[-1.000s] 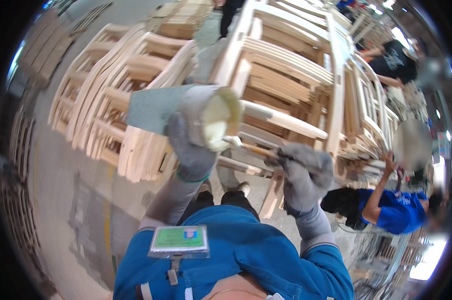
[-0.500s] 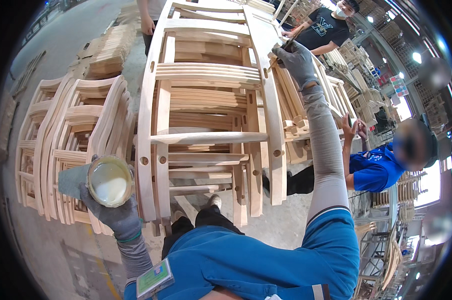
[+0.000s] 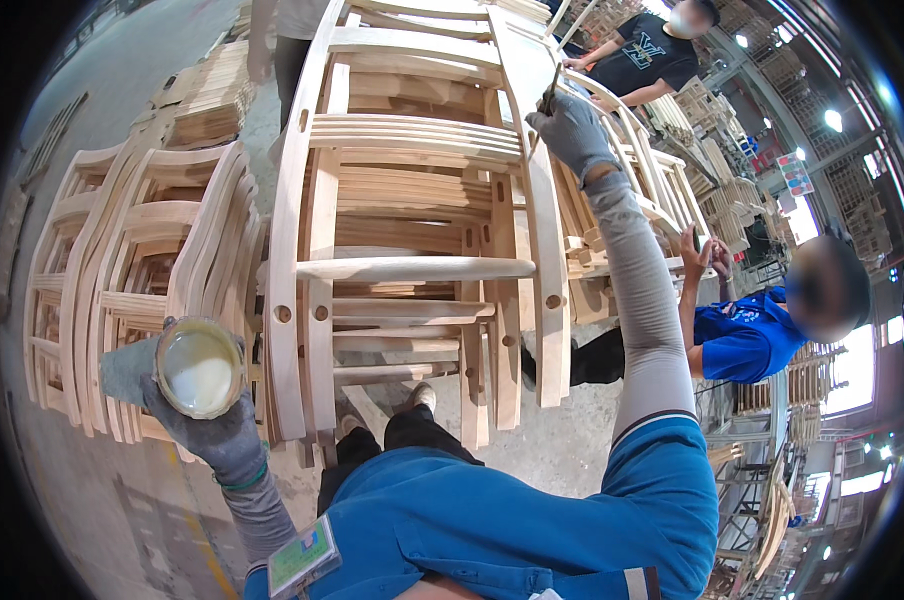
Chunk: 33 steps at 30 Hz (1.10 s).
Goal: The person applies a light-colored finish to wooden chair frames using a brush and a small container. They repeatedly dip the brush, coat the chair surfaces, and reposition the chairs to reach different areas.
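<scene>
My left hand (image 3: 212, 435), in a grey glove, grips a round tub (image 3: 200, 368) of milky white liquid at the left of the wooden frames. A grey-green flat piece (image 3: 129, 370) sticks out beside the tub; I cannot tell what it is. My right hand (image 3: 577, 135), gloved too, is stretched far forward, closed round a thin dark stick-like tool (image 3: 550, 88). That hand is at the right upright of the topmost ladder-like chair-back frame (image 3: 417, 268), where dark holes show in the wood. The tool's tip is too small to make out.
More chair-back frames (image 3: 177, 215) stand stacked at the left, with piled wooden slats (image 3: 210, 105) behind. A person in blue (image 3: 747, 325) works at the right, hands near curved frames (image 3: 672, 185). Another in black (image 3: 652, 60) stands far right; a third stands far left.
My right hand has shifted slightly left and nearer along the upright. The left hand and tub have moved a little left. The person at the far left has moved.
</scene>
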Available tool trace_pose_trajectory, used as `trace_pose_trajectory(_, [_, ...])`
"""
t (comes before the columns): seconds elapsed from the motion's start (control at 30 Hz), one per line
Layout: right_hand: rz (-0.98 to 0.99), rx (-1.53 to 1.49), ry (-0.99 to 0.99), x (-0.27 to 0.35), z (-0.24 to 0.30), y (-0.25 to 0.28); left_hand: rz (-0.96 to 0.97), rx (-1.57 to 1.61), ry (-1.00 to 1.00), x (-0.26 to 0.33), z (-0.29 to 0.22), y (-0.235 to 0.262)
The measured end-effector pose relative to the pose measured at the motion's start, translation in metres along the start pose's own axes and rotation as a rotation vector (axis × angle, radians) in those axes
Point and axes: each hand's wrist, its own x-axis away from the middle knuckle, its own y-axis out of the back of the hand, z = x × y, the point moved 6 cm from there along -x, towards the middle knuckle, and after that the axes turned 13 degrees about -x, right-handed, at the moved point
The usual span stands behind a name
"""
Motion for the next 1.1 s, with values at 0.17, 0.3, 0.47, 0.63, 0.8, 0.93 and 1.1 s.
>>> trace_pose_trajectory(0.17, [-0.021, -0.058, 0.003, -0.009, -0.007, 0.003, 0.033, 0.012, -0.017, 0.004, 0.003, 0.002])
trace_pose_trajectory(0.3, [0.037, 0.014, -0.007, -0.009, -0.004, -0.002, 0.001, 0.008, -0.138, 0.011, -0.011, 0.005])
trace_pose_trajectory(0.47, [-0.057, -0.117, -0.055, -0.010, -0.010, 0.004, -0.003, 0.392, 0.168, 0.013, -0.014, 0.001])
trace_pose_trajectory(0.63, [-0.090, -0.114, 0.125, 0.025, -0.011, 0.000, -0.080, 0.307, 0.120, 0.020, -0.024, 0.013])
trace_pose_trajectory(0.8, [-0.117, 0.042, 0.381, 0.077, 0.011, 0.001, 0.015, 0.148, -0.027, 0.028, -0.034, 0.016])
trace_pose_trajectory(0.93, [-0.170, -0.319, 0.294, 0.109, 0.011, 0.026, 0.293, 0.628, 0.206, 0.020, -0.032, 0.016])
trace_pose_trajectory(1.1, [-0.371, -0.721, 0.223, 0.178, 0.044, 0.077, 0.248, 0.719, 0.244, 0.016, -0.032, 0.042])
